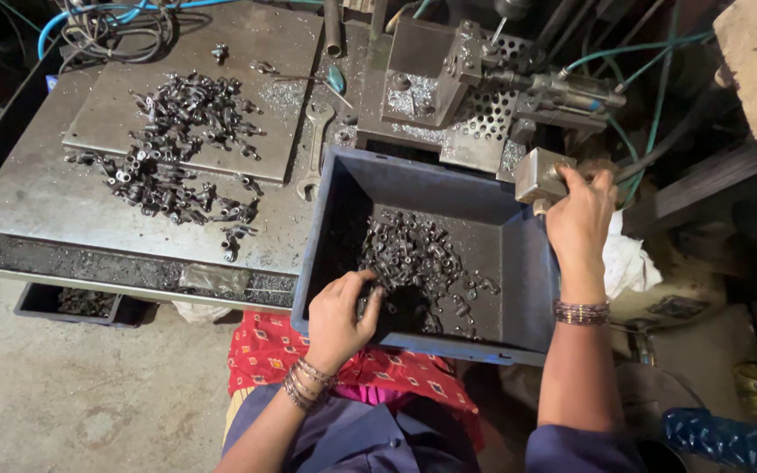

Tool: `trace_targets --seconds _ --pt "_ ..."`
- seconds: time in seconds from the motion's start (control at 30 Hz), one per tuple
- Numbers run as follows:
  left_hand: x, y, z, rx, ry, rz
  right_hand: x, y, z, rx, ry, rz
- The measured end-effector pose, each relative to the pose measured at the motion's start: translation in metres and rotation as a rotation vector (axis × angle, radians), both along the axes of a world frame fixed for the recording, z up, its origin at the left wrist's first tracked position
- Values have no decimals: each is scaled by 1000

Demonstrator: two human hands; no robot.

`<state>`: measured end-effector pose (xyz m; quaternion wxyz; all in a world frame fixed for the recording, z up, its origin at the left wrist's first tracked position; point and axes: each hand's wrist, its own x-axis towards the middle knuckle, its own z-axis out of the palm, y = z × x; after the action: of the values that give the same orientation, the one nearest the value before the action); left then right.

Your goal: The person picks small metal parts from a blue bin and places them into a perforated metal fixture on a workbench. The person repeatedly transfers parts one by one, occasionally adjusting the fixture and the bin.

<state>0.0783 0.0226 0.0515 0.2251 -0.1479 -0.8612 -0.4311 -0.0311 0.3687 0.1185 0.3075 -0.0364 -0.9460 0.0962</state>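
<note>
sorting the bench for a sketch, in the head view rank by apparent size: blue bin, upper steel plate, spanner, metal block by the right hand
1. blue bin and upper steel plate: look alike in size, unranked
2. spanner
3. metal block; nearer the camera than the spanner, yet plainly smaller

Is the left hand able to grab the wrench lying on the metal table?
Probably yes. The left hand is down in the blue bin, fingers among small metal parts. The wrench lies uncovered just beyond the bin's far rim, nothing blocking it.
</note>
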Motion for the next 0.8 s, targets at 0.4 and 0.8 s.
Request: trace_targets --seconds 0.4,0.8 --pt "-1 -3 -12 62 -62 3 105 -189 -63 -732 -407 773" --pt "4 -3 -4 106 -67 34 93 -175 -140 -1378 -606 582"
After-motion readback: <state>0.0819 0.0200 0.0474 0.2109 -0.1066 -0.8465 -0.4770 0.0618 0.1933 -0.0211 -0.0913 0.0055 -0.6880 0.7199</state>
